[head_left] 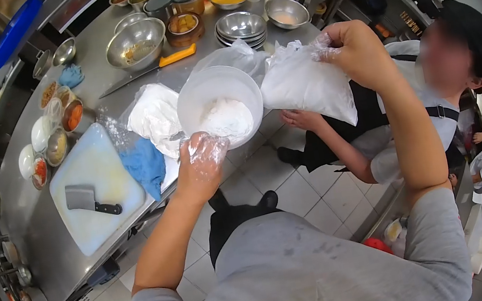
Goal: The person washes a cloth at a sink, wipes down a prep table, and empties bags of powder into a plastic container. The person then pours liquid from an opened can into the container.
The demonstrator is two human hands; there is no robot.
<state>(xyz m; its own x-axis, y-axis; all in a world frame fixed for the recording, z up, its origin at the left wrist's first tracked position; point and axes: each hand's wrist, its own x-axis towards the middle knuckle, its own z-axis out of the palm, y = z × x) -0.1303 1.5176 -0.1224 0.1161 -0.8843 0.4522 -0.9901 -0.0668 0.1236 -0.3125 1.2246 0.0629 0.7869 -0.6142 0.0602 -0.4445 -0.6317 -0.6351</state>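
Observation:
Floury fingers of my left hand [203, 157] are closed on the near rim of a white plastic tub [189, 105]. White powder [227, 117] lies in the bottom of the tub, which is tipped toward me. To the right, my right hand [360, 55] pinches the top corner of a clear plastic bag [307, 84] full of white powder. The bag hangs beside the tub, its lower end past the table edge. A heap of white powder [154, 117] sits left of the tub, and behind the tub lies a crumpled clear plastic bag [231, 57].
A cleaver [92, 199] rests on a white cutting board [91, 232] beside a blue cloth [145, 164]. Farther back lie a yellow-handled knife [173, 57], a steel bowl [134, 40] and stacked bowls [239, 25]. A co-worker [407, 143] stands close on the right.

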